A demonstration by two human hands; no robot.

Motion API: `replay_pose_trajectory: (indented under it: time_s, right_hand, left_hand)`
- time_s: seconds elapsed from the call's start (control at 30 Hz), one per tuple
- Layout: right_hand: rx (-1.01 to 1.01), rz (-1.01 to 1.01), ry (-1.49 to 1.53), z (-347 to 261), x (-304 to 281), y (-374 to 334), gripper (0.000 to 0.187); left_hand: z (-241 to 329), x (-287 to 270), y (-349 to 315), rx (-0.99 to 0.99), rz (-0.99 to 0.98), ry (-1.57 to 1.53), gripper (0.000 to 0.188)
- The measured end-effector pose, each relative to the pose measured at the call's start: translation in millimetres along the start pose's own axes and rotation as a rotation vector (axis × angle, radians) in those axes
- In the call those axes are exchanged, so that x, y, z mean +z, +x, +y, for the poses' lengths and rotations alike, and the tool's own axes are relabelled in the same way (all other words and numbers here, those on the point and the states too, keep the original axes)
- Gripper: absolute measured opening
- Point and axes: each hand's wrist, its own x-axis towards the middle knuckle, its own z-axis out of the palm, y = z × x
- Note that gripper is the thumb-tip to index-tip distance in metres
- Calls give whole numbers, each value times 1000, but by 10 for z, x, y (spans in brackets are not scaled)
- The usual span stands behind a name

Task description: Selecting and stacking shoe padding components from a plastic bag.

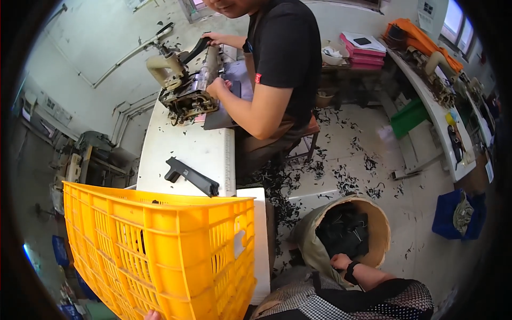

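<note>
My left hand (152, 316) shows only as a bit of fingers at the lower edge, pressed against the wall of a big yellow plastic crate (160, 250); it looks closed on the slats. The crate stands at the near end of a white worktable (186, 138), and little of its inside shows. At the near left rim of a round tan bin (380, 229), my right hand (341, 261) has its fingers curled; what they grip is hidden. Black cloth-like pieces (342, 230) fill the bin. Some black folded strips (192, 176) lie on the table beyond the crate.
Across the table a person (282, 58) works at an industrial sewing machine (192, 88). Black scraps (346, 176) litter the floor around the bin. Pink boxes (364, 50) stand at the back, a blue crate (458, 216) at right, and a long bench (453, 144) runs along the right side.
</note>
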Motion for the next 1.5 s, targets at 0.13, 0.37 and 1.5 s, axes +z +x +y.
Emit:
replay_pose_trajectory:
  time_s: [0.13, 0.37, 1.5]
  right_hand:
    - [47, 17, 11, -125, 17, 106, 24]
    - [51, 7, 68, -200, -13, 195, 25]
    - [177, 26, 285, -368, -165, 5, 16]
  left_hand:
    - [-20, -41, 38, -19, -69, 125, 49]
    - [-102, -30, 95, -62, -78, 184, 52]
    - [-168, -88, 115, -8, -117, 211, 52]
